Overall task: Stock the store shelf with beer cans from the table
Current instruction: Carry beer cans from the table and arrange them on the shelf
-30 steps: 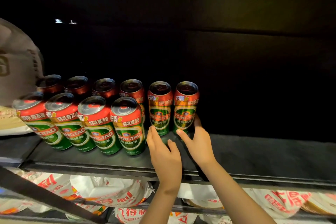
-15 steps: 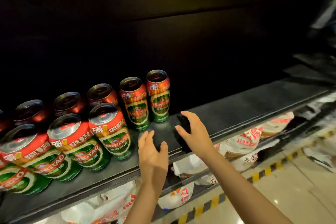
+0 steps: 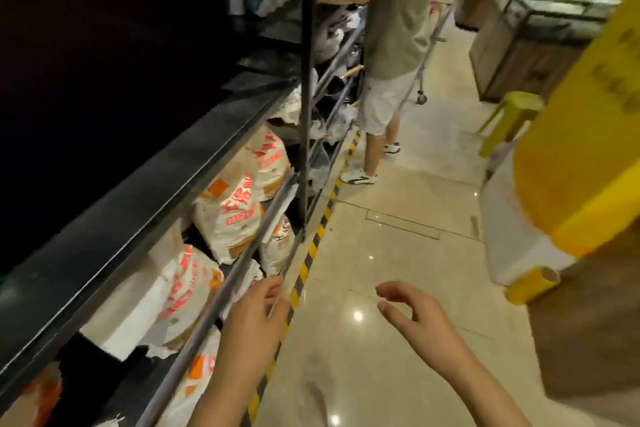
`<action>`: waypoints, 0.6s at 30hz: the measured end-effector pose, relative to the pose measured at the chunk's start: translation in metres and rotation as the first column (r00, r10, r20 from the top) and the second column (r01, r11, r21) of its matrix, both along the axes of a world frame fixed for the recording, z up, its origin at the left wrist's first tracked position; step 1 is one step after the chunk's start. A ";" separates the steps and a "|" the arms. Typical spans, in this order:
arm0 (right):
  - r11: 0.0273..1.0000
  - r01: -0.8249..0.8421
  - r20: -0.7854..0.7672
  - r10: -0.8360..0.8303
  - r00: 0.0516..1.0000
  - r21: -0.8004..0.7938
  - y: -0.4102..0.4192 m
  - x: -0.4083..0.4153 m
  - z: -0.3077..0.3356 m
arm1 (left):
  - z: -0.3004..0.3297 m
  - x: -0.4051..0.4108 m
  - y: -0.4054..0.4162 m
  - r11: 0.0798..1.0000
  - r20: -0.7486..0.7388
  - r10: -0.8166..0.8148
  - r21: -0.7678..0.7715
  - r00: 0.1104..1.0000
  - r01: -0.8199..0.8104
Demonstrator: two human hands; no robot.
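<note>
Both the left hand (image 3: 254,319) and right hand (image 3: 415,314) hang loosely curled, empty (no cans visible). The dark shelf (image 3: 145,191) looks bare here; more stocking likely remains.

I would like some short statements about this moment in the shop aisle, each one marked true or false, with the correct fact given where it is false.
1. Both hands are empty. True: the left hand and the right hand hold nothing, fingers loosely curled.
2. A row of beer cans stands in view on the dark shelf. False: no cans show on the dark shelf in this view.
3. White sacks with red print lie below the dark shelf. True: the white sacks lie behind a metal rail.
4. The aisle has nobody else in it. False: another person stands further along, reaching into the shelving.
5. The stool by the yellow pillar is red. False: the stool is yellow-green.
</note>
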State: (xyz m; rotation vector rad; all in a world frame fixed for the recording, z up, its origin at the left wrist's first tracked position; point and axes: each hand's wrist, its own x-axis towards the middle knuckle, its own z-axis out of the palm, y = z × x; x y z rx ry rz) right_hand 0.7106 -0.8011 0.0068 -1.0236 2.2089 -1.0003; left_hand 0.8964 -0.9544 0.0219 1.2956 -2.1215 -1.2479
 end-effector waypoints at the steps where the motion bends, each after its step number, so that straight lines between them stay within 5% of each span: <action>1: 0.997 0.071 -0.008 -0.071 0.997 0.010 0.035 -0.011 0.000 | -0.001 -0.023 0.020 0.996 0.024 -0.088 -0.020 0.996 0.088; 9: 0.802 0.590 -0.090 -0.584 0.807 0.087 0.329 -0.063 0.001 | 0.001 -0.193 0.241 0.732 0.060 -0.671 -0.102 0.739 0.674; 18: 0.464 0.882 -0.096 -0.877 0.471 0.086 0.561 -0.070 -0.012 | -0.009 -0.300 0.477 0.314 0.020 -0.949 -0.009 0.314 0.949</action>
